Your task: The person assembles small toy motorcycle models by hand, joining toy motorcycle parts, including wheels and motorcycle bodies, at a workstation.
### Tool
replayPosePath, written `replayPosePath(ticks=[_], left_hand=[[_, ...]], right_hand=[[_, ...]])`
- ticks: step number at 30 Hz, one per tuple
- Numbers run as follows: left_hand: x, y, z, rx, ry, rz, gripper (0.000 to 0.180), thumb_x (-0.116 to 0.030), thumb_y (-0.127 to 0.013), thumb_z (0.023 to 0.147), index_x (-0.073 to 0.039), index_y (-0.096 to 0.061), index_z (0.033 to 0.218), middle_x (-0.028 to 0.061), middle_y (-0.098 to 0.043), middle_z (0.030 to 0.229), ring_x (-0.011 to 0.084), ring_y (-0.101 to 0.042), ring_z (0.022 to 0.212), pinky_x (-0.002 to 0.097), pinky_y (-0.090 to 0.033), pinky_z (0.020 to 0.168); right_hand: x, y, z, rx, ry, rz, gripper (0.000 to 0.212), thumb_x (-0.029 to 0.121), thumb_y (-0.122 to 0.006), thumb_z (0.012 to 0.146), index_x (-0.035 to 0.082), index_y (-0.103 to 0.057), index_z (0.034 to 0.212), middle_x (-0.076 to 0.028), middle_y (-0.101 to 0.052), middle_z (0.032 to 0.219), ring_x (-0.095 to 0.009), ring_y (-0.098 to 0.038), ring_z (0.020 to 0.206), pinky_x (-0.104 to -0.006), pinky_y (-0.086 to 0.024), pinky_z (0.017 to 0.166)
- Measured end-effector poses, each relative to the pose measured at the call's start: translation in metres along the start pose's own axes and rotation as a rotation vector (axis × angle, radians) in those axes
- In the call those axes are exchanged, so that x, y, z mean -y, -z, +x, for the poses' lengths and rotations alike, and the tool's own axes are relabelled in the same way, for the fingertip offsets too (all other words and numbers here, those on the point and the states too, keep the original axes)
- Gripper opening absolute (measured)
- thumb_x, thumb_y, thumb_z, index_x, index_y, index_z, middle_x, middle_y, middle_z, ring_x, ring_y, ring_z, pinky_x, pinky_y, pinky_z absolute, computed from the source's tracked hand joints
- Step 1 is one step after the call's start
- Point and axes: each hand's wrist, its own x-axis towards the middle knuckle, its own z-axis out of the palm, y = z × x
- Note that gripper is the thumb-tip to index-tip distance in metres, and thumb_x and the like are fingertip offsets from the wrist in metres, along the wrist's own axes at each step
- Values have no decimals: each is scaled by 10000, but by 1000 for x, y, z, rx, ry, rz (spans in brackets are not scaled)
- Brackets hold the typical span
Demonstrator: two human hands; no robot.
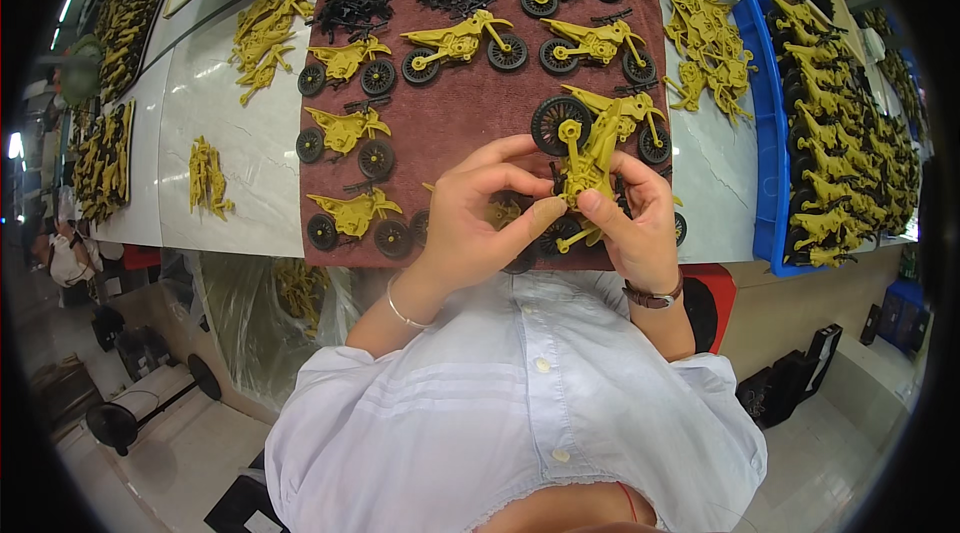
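1. Bikes (455, 38) with wheels and black bars are lining the mat's (465, 113) left, far and right edges, seemingly assembled; others are filling the tray (760, 133) on the desk's (715, 168) right.
2. Loose frames (708, 43) are lying on the desk beyond the mat's left and right edges, and black parts (358, 5) are heaping at its far-left corner, so much seems left.
3. The held bike (592, 168) is hanging above the mat, toward its near-right corner, one wheel uppermost; whether it is complete, I cannot tell.
4. The left hand (490, 213) is pinching its lower end, thumb pointing inward, fingers curving behind.
5. The right hand (640, 223) is grasping its other side, thumb pressing the frame.
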Motion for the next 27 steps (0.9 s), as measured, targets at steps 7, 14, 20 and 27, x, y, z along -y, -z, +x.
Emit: replayPosePath(ticks=[7, 14, 20, 27], left_hand=[[4, -2, -2, -20, -21, 51, 124, -48, -692, 705, 6, -633, 800, 164, -572, 1084, 202, -585, 953, 293, -471, 787], [-3, 0, 0, 28, 79, -156, 71, 19, -620, 761, 54, -621, 823, 179, -530, 1117, 172, -584, 922, 277, -511, 761], [-8, 6, 3, 82, 27, -79, 72, 24, -622, 757, 62, -625, 817, 183, -523, 1121, 176, -598, 869, 283, -530, 732], [-1, 7, 3, 21, 1, 26, 60, -19, -662, 734, 38, -643, 738, 142, -592, 1046, 150, -595, 807, 256, -479, 659]], right_hand=[[2, -7, -1, -16, 40, -55, 222, 37, -635, 794, -48, -551, 980, -59, -618, 893, -85, -587, 774, -222, -492, 656], [-7, -5, -1, -52, 114, -80, 199, 47, -625, 802, -43, -559, 967, -64, -617, 891, -83, -585, 762, -215, -488, 653], [-1, -6, -3, -20, -2, -52, 209, 58, -636, 795, -39, -568, 967, -53, -626, 868, -74, -574, 770, -212, -476, 669], [2, -9, -3, -3, 34, -255, 215, 69, -655, 777, -27, -591, 959, -40, -629, 872, -66, -564, 776, -207, -451, 699]])
